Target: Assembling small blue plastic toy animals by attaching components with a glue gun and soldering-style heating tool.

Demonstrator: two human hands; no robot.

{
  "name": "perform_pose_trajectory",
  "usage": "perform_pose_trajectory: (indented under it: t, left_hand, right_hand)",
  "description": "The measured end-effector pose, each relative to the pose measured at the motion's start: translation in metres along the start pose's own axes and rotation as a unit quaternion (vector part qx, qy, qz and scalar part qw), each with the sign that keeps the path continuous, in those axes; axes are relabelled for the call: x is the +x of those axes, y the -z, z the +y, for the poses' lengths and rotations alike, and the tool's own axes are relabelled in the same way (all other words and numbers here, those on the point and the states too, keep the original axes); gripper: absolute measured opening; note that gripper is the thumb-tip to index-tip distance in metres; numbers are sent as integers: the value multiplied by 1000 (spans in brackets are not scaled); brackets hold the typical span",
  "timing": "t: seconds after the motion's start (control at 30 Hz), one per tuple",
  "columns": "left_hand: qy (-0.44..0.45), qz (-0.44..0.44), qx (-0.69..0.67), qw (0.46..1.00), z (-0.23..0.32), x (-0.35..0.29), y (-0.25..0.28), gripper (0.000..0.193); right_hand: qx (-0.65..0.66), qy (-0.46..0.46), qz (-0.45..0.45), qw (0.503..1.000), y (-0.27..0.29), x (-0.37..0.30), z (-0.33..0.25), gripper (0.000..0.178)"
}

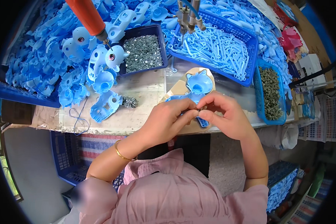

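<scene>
Our left hand (168,117) and right hand (226,113) pinch a tiny part (202,108) mid-frame. We're likely aligning it; seating it should want steady pressure.

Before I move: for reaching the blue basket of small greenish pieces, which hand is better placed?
Probably the right hand: it is nearer the blue basket, while the left hand is farther across. Their fingertips are together.
</scene>
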State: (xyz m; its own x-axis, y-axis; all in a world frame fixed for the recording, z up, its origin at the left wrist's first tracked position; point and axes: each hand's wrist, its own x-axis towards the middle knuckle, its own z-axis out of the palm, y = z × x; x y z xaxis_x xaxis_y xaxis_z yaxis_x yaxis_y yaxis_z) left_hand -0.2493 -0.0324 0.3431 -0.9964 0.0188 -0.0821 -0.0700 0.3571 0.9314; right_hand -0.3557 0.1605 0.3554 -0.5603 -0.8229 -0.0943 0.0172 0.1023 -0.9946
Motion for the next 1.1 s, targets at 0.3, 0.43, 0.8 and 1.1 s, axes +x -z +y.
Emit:
perform_pose_trajectory:
  t: [0.3,0.43,0.8,1.1]
  left_hand:
    - [-144,76,242,957,-21,-6,27,53]
    - [-144,118,237,953,-29,-1,11,51]
    - [-144,165,305,927,-38,6,0,27]
    - [-134,173,337,916,-38,5,-5,11]
  right_hand:
    - [-105,-77,69,989,16,13,22,20]
    - [-123,-99,57,986,17,18,34,22]
    - [-236,-88,-2,968,15,28,11,17]
    - [-386,-29,-76,919,21,43,12,12]
